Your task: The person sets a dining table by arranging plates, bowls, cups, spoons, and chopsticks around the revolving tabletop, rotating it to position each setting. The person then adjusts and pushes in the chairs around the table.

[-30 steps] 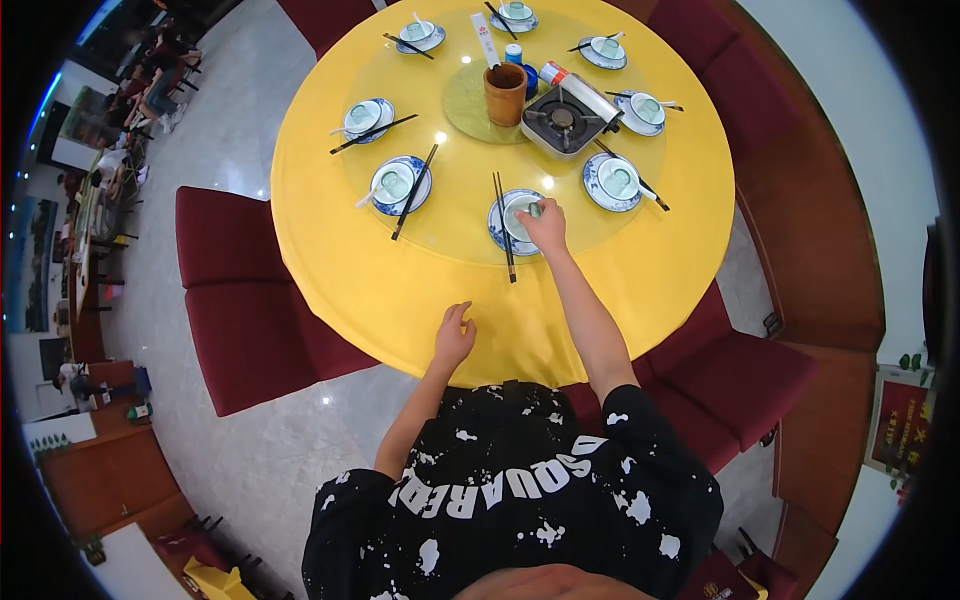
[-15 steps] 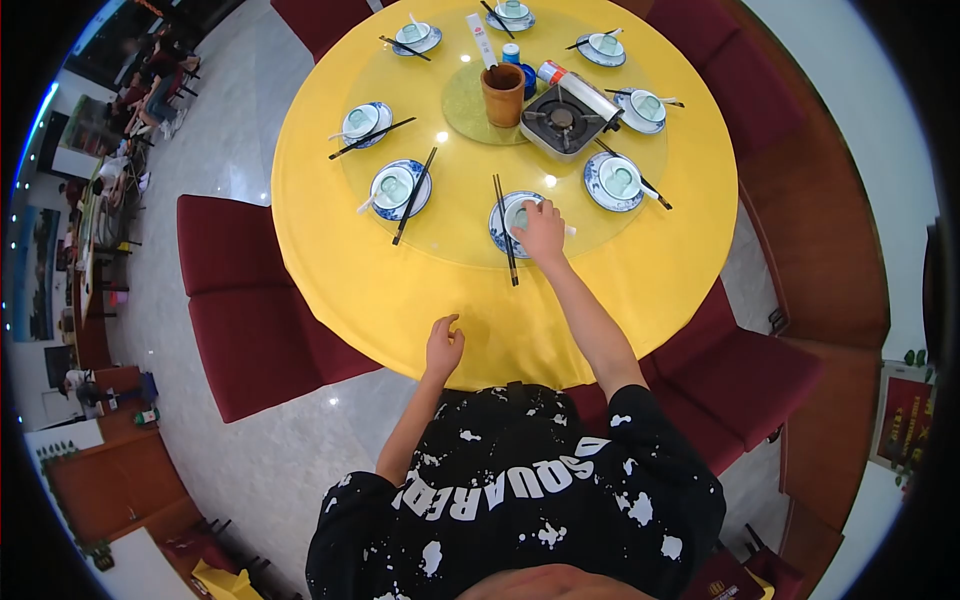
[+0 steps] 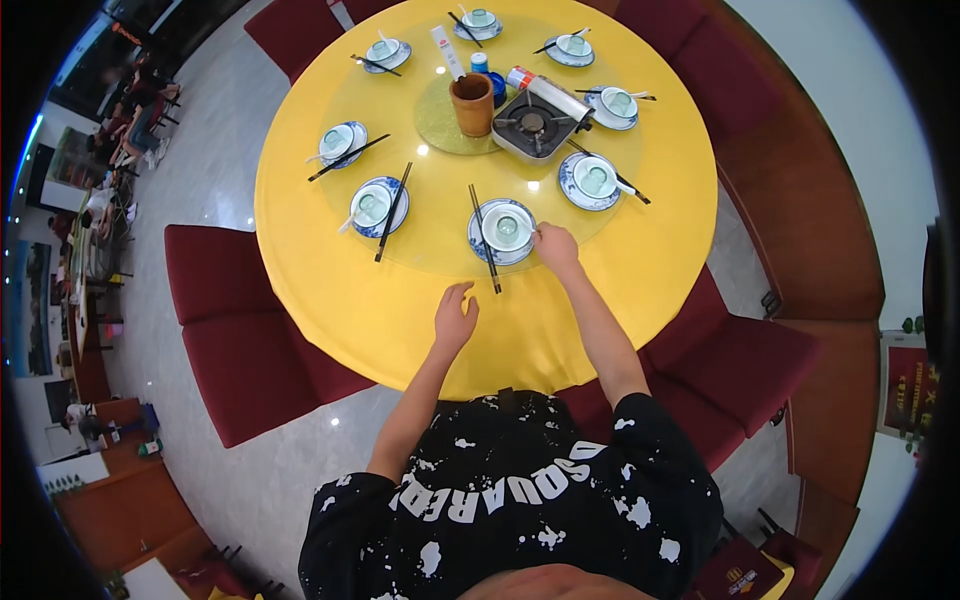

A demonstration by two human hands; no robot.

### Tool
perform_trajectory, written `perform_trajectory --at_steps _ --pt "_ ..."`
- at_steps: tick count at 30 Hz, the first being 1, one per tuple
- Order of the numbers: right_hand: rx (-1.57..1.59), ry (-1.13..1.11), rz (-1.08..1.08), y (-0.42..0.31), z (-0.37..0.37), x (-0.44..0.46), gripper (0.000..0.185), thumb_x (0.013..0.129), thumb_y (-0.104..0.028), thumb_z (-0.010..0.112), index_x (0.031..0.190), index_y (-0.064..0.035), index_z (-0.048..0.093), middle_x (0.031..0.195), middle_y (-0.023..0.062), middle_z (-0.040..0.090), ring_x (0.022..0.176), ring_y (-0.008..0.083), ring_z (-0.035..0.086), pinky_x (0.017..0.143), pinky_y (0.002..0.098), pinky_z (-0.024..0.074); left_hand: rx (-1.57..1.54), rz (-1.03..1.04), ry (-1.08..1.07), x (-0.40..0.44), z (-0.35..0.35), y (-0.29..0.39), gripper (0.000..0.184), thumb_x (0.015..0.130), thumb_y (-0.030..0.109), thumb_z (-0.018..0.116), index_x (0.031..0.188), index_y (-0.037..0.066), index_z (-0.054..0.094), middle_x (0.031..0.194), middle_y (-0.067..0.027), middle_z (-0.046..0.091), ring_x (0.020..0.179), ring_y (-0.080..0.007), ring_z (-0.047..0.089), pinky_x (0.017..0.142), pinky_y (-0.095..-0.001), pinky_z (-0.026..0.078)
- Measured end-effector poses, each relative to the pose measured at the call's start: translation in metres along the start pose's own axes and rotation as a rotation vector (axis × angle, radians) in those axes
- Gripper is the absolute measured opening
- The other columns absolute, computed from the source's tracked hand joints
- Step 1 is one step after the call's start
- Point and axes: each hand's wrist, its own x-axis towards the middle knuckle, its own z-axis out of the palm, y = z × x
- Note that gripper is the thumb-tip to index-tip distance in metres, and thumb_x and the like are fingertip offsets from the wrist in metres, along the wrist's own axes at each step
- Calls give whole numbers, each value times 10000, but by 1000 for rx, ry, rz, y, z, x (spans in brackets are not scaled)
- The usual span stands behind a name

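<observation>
In the nearest place setting, a small clear glass (image 3: 508,226) stands inside a white bowl (image 3: 489,233) on a blue-and-white plate (image 3: 480,251). My right hand (image 3: 557,248) is at the bowl's right side, fingers pinched at the handle of a white spoon, which they mostly hide. Black chopsticks (image 3: 484,240) lie across the plate's left part. My left hand (image 3: 457,316) hovers over the yellow tablecloth (image 3: 370,310) just below the chopstick ends, fingers loosely stretched and holding nothing.
Similar settings ring the glass turntable, such as a left plate (image 3: 397,217) and a right plate (image 3: 590,203). A portable gas stove (image 3: 535,150) and a wooden holder (image 3: 472,105) stand at the centre. Dark red chairs (image 3: 240,330) surround the table. People sit far left.
My right hand has gone from over the glass to the bowl's right side, at the spoon, uncovering the glass. My left hand has moved forward, nearer the chopsticks. The view has shifted slightly.
</observation>
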Motion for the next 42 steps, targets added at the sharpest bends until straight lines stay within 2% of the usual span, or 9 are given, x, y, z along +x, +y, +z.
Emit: perform_trajectory --at_steps 4,9,16,20,26,31,35,39,42 --pt "-166 94 -64 -13 7 -20 159 876 -205 583 853 -61 648 781 160 682 731 357 675 659 477 543 156 209 93 68 30 32 438 842 179 688 1253 84 569 1168 -129 613 1042 -315 597 834 -437 496" --pt "-212 89 -89 -33 28 -42 142 847 -179 597 811 -45 625 764 161 675 705 337 673 624 467 543 350 114 7 119 56 53 559 827 263 708 1330 127 506 1200 -102 595 1092 -311 568 849 -475 465" --pt "-107 122 -56 -45 27 -56 170 840 -198 642 862 -36 594 812 158 677 703 338 666 608 465 531 473 78 -86 137 61 54 615 804 277 727 1350 127 490 1193 -90 593 1088 -300 565 869 -470 444" --pt "18 60 27 -66 -2 -63 304 844 -228 658 1047 -9 601 853 169 673 738 364 660 658 459 538 384 126 -18 129 54 57 629 810 246 715 1371 103 470 1246 -129 561 1118 -326 556 887 -472 448" --pt "261 253 148 -55 -8 -112 494 868 -228 622 1276 31 520 1121 244 600 995 398 607 850 461 510 142 277 162 46 22 42 585 827 168 675 1366 52 479 1271 -199 546 1155 -372 536 929 -461 455" --pt "84 207 69 -19 12 -181 507 815 -176 616 1270 23 511 1198 265 552 1088 437 538 925 503 455 313 12 -48 -83 -27 -22 536 837 215 636 1336 64 510 1293 -188 542 1175 -372 524 956 -479 445" --pt "-86 50 15 -11 33 -231 610 813 -213 588 1349 34 435 1404 304 391 1287 494 365 1019 601 341 525 -272 -203 -164 -68 -40 607 758 268 659 1333 131 525 1428 -140 450 1279 -348 451 968 -539 422" --pt "-147 38 -67 -2 57 -258 714 833 -245 570 1448 40 345 1538 322 224 1419 511 198 1129 599 223 471 -364 -190 -208 -71 -44 656 763 263 652 1386 147 484 1515 -150 362 1378 -355 364 1009 -554 402" --pt "-108 -6 3 -8 60 -261 726 843 -247 564 1466 38 321 1553 318 204 1435 510 173 1145 607 190 457 -375 -219 -231 -70 -58 689 775 264 648 1425 158 446 1553 -152 315 1428 -359 304 1041 -564 384"
